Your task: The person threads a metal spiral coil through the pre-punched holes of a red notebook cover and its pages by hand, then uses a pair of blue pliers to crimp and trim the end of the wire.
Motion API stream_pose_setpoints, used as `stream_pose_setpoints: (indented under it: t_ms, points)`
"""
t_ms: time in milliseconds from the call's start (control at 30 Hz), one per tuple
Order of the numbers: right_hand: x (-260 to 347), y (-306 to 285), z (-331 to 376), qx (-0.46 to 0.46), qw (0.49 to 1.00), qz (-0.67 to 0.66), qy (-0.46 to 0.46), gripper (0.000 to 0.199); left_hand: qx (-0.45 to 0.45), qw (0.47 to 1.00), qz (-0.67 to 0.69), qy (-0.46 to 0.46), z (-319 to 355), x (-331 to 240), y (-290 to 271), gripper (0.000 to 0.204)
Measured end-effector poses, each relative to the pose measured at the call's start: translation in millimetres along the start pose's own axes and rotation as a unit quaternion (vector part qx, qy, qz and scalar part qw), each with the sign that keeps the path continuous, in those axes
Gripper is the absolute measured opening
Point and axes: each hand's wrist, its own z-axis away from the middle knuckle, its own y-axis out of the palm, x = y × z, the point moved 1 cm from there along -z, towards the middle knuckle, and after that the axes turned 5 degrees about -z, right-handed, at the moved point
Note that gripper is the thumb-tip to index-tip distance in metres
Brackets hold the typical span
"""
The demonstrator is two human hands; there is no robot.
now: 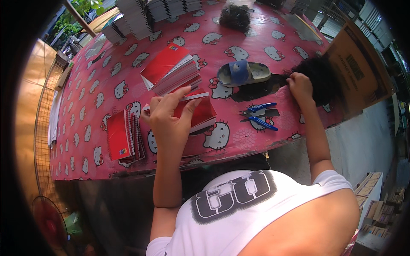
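My left hand (pixel 167 114) is closed on a small red-covered notebook (pixel 200 113), thumb and fingers pinching its upper edge above the table. At the right, my right hand (pixel 301 88) has its fingers curled together at the edge of a tangled pile of thin black binding coils (pixel 318 74); what they pinch is too small to make out. Behind the left hand a fanned stack of red notebooks (pixel 166 66) lies tilted. Several red notebooks with black spiral binding (pixel 121 136) are stacked to the left.
Two blue-handled cutters (pixel 261 116) lie between my hands, below a blue and white slipper (pixel 243 73). A cardboard box (pixel 356 64) stands at the right edge. Farther back are a bag of black coils (pixel 235 18) and white spiral-bound stacks (pixel 133 19) on the pink patterned tablecloth (pixel 113 106).
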Motion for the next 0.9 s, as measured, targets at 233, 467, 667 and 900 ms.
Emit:
stream_pose_setpoints:
  t_ms: [233,467,667,900]
  points:
    - [123.1,-34.1,22.3,-0.062,0.930,-0.252,-0.261,0.018,0.006,1.000,-0.003,-0.007,3.5,-2.4,-2.9,0.023]
    - [210.8,-60.2,60.6,0.063,0.825,-0.479,-0.291,0.018,-0.021,0.999,0.043,0.011,8.6,-1.4,-2.9,0.022]
    - [208.9,-57.3,47.4,0.195,0.791,-0.500,-0.294,0.020,-0.041,0.996,0.082,-0.011,12.9,1.7,1.3,0.020]
    - [221.0,-67.5,50.8,0.196,0.819,-0.449,-0.300,0.021,-0.060,0.998,0.033,0.012,14.4,-2.5,1.4,0.019]
